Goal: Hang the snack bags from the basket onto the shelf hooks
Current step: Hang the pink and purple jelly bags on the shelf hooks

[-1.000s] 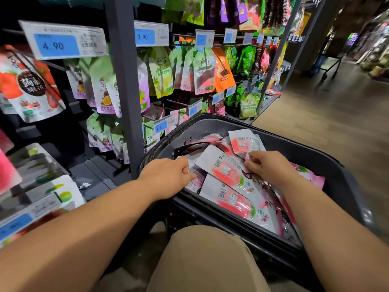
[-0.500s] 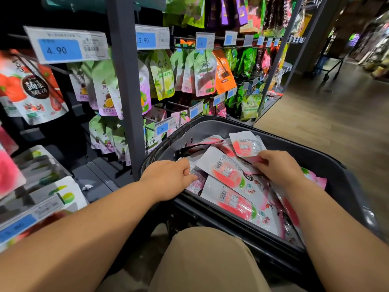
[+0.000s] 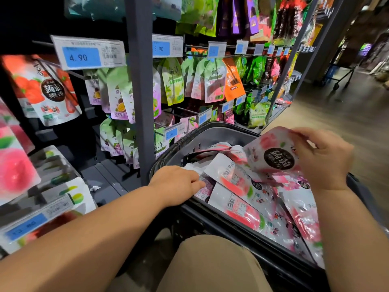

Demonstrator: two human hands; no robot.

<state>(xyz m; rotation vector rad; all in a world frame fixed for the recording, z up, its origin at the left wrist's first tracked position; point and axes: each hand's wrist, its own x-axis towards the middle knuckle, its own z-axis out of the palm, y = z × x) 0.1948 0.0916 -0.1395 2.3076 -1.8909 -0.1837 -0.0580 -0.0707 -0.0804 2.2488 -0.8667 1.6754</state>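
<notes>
Right hand (image 3: 324, 161) pinching a pink snack bag (image 3: 271, 152) above the dark basket (image 3: 221, 131), left hand (image 3: 176, 184) resting on the bag pile (image 3: 237, 182) at the rim, its grip unclear

Blue price tag "4.90" (image 3: 88, 54) top left, "3.90" tag (image 3: 167, 47) just right of grey upright post (image 3: 140, 81). Crumpled paper scrap (image 3: 94, 188) on dark base shelf (image 3: 109, 180). Wood-look floor (image 3: 347, 114) at right w/ wheeled trolley (image 3: 342, 74) far back. Tan trouser knee (image 3: 212, 264) btm centre

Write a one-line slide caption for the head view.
Right hand holds a pink snack bag above the basket; left hand touches bags inside.
</notes>
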